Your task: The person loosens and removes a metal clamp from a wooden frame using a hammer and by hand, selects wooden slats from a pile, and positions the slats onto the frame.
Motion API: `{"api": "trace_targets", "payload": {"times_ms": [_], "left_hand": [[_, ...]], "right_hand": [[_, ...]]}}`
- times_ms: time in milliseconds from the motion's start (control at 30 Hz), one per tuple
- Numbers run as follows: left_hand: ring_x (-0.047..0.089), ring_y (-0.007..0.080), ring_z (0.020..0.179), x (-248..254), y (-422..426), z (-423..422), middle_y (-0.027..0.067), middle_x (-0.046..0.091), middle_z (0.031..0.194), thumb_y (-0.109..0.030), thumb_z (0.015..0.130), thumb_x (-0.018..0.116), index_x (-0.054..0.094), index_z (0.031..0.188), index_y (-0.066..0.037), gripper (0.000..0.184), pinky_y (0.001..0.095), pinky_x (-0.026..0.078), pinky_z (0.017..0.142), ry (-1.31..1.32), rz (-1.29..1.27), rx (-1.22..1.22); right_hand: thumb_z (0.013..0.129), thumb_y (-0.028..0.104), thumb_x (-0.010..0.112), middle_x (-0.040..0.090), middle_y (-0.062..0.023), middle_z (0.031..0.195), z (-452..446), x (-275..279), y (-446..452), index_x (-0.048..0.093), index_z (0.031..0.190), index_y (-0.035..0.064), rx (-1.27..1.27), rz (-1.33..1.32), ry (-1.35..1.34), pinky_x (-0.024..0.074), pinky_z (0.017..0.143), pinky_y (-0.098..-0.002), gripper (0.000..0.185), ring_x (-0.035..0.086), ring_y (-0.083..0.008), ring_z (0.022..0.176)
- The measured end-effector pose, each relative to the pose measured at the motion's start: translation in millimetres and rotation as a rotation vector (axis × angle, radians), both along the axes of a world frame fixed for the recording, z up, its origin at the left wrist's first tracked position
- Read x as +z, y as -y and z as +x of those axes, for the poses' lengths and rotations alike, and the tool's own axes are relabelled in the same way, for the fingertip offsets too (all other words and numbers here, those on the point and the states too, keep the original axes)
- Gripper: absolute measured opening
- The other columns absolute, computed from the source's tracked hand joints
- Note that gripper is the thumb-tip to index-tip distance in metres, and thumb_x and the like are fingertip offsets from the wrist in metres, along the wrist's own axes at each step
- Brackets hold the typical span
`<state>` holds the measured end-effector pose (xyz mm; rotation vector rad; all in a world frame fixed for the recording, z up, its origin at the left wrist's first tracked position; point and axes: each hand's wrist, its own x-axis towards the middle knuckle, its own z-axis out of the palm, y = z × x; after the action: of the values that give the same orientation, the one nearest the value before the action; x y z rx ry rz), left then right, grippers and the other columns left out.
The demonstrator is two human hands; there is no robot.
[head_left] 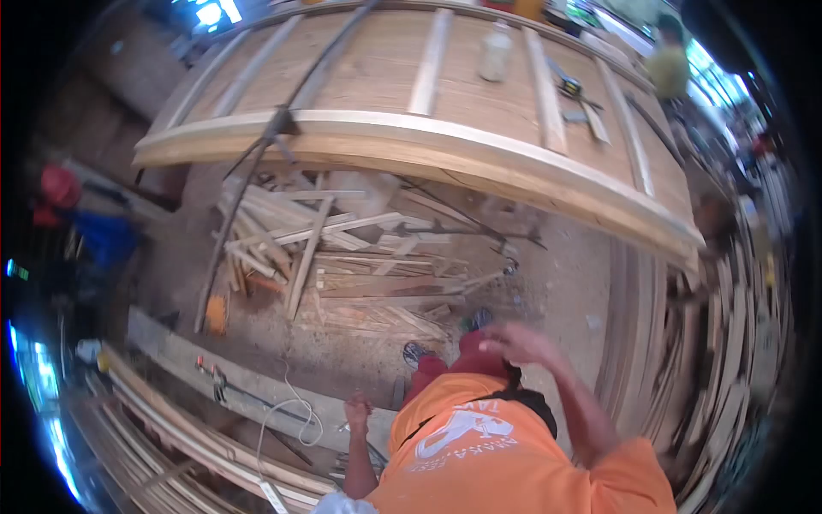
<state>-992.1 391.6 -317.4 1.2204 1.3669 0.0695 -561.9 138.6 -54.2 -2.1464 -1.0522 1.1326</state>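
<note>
My left hand (358,412) is low beside my body, its fingers curled. Whether they hold something small, I cannot make out. Over my thigh, in front of the dark waist bag (537,406), hovers my right hand (516,343), fingers stretched out and nothing seen in them. Ahead of both hands stands a large wooden frame panel (385,135) with pale cross battens. On it are a clear bottle (496,53), a tape measure (569,86) and a long bar clamp (282,122) lying across the front rail. Neither hand touches the panel.
Offcuts and wood strips (312,248) lie heaped under the panel. Long boards (711,351) are stacked at the right, and more planks (184,407) at the lower left. A white cord (295,398) and another bar clamp (219,381) lie on the left. A person (670,64) stands at the far right.
</note>
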Motion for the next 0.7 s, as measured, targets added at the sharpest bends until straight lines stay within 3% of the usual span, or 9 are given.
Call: {"api": "trace_targets", "payload": {"times_ms": [33, 100, 167, 333, 467, 533, 567, 633, 700], "left_hand": [[0.065, 0.0157, 0.066, 3, -7, 1, 0.0062, 0.069, 0.073, -0.008, 0.095, 0.055, 0.072, 0.096, -0.004, 0.017, 0.0287, 0.052, 0.058, 0.004, -0.01, -0.046], [0.061, 0.0133, 0.061, 14, -18, -1, 0.0032, 0.066, 0.072, -0.003, 0.093, 0.051, 0.069, 0.104, -0.003, 0.022, 0.0273, 0.047, 0.052, 0.17, 0.081, 0.227], [0.059, 0.0111, 0.061, -12, -39, -31, 0.0025, 0.066, 0.073, -0.002, 0.092, 0.049, 0.069, 0.102, -0.001, 0.023, 0.0261, 0.044, 0.051, 0.191, 0.142, 0.07], [0.055, 0.0116, 0.05, -12, -38, -71, 0.0024, 0.061, 0.063, -0.01, 0.098, 0.057, 0.072, 0.103, 0.003, 0.02, 0.0266, 0.042, 0.043, 0.092, -0.109, -0.013], [0.056, 0.0142, 0.047, -11, -7, -87, 0.0037, 0.061, 0.061, -0.017, 0.1, 0.058, 0.076, 0.106, 0.001, 0.026, 0.031, 0.043, 0.04, -0.133, -0.183, -0.105], [0.058, 0.0149, 0.049, -1, 8, -91, 0.0031, 0.065, 0.065, -0.018, 0.098, 0.06, 0.079, 0.101, -0.002, 0.025, 0.032, 0.046, 0.042, -0.032, 0.298, -0.944], [0.058, 0.0149, 0.049, 2, 16, -89, 0.0031, 0.065, 0.065, -0.018, 0.098, 0.06, 0.079, 0.101, -0.002, 0.025, 0.032, 0.046, 0.042, -0.059, 0.32, -0.857], [0.062, 0.0148, 0.054, 0, 17, -69, 0.0036, 0.069, 0.071, -0.016, 0.093, 0.064, 0.08, 0.098, -0.004, 0.021, 0.0325, 0.05, 0.047, 0.071, -0.146, -0.387], [0.065, 0.0147, 0.06, -1, 6, -43, 0.0043, 0.071, 0.075, -0.021, 0.089, 0.069, 0.08, 0.1, -0.004, 0.023, 0.0322, 0.053, 0.053, 0.1, -0.264, -0.248]], "right_hand": [[0.102, 0.035, 0.065, 0.075, -0.0202, 0.092, 19, 23, -3, 0.069, 0.124, 0.0012, -0.015, -0.045, -0.02, 0.0592, 0.071, -0.0428, 0.04, 0.075, -0.0301, 0.075], [0.103, 0.03, 0.066, 0.073, -0.0122, 0.082, 44, 61, 2, 0.071, 0.12, -0.0008, -0.422, 0.075, -0.127, 0.0559, 0.061, -0.0337, 0.035, 0.069, -0.0161, 0.064], [0.105, 0.025, 0.064, 0.07, -0.007, 0.073, 79, 80, 11, 0.072, 0.117, -0.0026, -0.616, 0.302, -0.101, 0.0534, 0.059, -0.0293, 0.031, 0.064, -0.011, 0.061], [0.105, 0.022, 0.062, 0.066, -0.0041, 0.065, 133, 152, 34, 0.075, 0.111, -0.0023, -0.917, 0.404, 0.307, 0.0527, 0.059, -0.0268, 0.029, 0.063, -0.0094, 0.06], [0.107, 0.027, 0.061, 0.066, -0.0011, 0.07, 232, 143, 95, 0.076, 0.11, 0.0008, -1.03, 0.468, 0.549, 0.0507, 0.061, -0.0249, 0.03, 0.062, -0.0088, 0.063], [0.108, 0.033, 0.058, 0.067, -0.0006, 0.079, 318, 114, 152, 0.076, 0.117, 0.0026, -1.137, 0.497, 0.611, 0.0523, 0.065, -0.0263, 0.036, 0.062, -0.0097, 0.069], [0.104, 0.028, 0.062, 0.074, -0.0091, 0.093, 365, 107, 190, 0.069, 0.128, 0.001, -1.01, 0.395, 0.663, 0.0571, 0.063, -0.0308, 0.037, 0.071, -0.0146, 0.078], [0.102, 0.026, 0.063, 0.073, -0.0083, 0.092, 423, 104, 220, 0.069, 0.126, 0.0007, -1.083, 0.365, 0.773, 0.054, 0.065, -0.0287, 0.035, 0.069, -0.0121, 0.077], [0.096, 0.029, 0.07, 0.073, -0.0158, 0.093, 496, 105, 267, 0.065, 0.129, -0.0012, -0.964, 0.092, 1.005, 0.0561, 0.074, -0.039, 0.045, 0.071, -0.0229, 0.081]]}}
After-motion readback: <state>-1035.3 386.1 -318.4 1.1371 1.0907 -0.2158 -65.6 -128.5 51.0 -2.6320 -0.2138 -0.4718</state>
